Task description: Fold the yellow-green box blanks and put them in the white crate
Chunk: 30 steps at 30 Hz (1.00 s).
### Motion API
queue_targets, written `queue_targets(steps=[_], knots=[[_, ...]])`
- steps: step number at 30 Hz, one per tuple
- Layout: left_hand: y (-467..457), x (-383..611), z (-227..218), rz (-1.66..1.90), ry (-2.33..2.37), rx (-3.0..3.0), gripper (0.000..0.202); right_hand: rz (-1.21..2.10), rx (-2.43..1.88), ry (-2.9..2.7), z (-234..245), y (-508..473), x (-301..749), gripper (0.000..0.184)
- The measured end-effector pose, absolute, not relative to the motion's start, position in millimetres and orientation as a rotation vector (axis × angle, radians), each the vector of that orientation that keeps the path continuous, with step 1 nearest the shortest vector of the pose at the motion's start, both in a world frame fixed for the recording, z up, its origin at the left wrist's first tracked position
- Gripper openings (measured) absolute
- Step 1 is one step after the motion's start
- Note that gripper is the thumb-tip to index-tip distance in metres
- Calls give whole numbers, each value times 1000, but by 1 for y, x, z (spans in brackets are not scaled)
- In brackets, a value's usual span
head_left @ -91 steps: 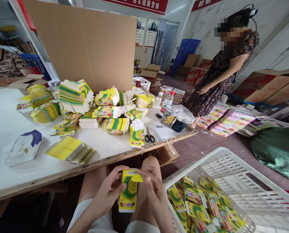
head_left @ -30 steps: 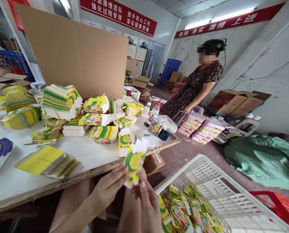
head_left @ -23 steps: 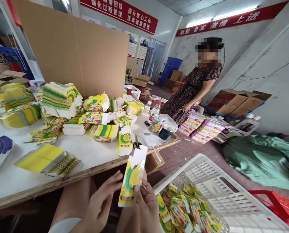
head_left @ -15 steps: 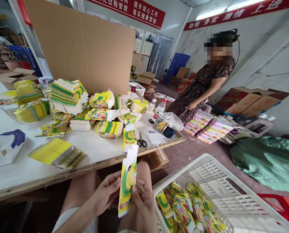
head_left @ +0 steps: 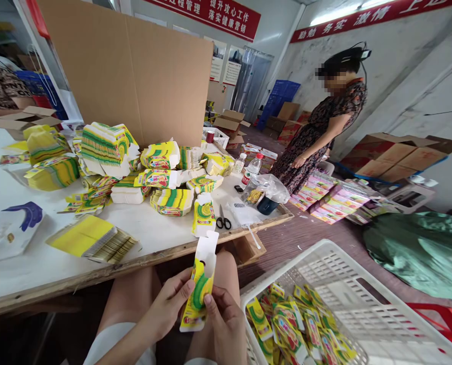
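Over my lap I hold a small yellow and green cardboard box (head_left: 198, 289) between both hands, tilted, its white end flaps standing up toward the table. My left hand (head_left: 173, 304) grips its left edge with thumb and fingers. On the opposite edge, my right hand (head_left: 223, 317) pinches the box, thumb on the printed face. Just beyond it, a similar yellow carton (head_left: 203, 215) lies at the table's edge, beside black-handled scissors (head_left: 223, 222). To the right of my right hand stands a white plastic basket (head_left: 325, 248) with many yellow boxes (head_left: 287, 324) inside.
Stacks of flat yellow cartons (head_left: 106, 147) cover the table (head_left: 153, 238) before a tall cardboard sheet (head_left: 135, 76). Bottles (head_left: 253, 170) and a dark cup (head_left: 267, 205) stand at its right end. A person (head_left: 325, 116) stands beyond, near pink packages (head_left: 328, 197). Green cloth (head_left: 419, 253) lies right.
The box has turned slightly in my hands, and its flaps now show more of their white inner side. My left thumb has shifted onto its face. The standing person has turned a little.
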<state>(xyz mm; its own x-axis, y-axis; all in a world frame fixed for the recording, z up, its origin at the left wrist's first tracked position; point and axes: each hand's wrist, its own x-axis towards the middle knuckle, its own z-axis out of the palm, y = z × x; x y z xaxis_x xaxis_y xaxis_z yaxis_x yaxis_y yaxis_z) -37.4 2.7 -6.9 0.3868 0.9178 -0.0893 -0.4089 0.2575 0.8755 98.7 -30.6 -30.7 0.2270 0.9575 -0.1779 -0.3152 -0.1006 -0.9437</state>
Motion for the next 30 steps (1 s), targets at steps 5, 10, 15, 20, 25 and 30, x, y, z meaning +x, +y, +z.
queue_targets(steps=[5,10,15,20,25,30], knots=[[3,-31,-10,1035,785,873,49,1250,-1226,-791,-29,-31,99,34],[1,-34,-12,1147,941,993,51,1095,-1311,-938,-28,-29,102,32],[-4,-43,-10,1095,884,1073,62,990,-1233,-1109,-19,-26,113,38],[-5,-52,-6,929,748,1026,54,1079,-1132,-1232,-8,-20,127,37],[-8,-55,-7,911,701,1042,38,1201,-1133,-1337,6,-16,134,12],[-13,-56,-6,924,708,1003,60,1138,-1137,-1354,5,-16,132,11]])
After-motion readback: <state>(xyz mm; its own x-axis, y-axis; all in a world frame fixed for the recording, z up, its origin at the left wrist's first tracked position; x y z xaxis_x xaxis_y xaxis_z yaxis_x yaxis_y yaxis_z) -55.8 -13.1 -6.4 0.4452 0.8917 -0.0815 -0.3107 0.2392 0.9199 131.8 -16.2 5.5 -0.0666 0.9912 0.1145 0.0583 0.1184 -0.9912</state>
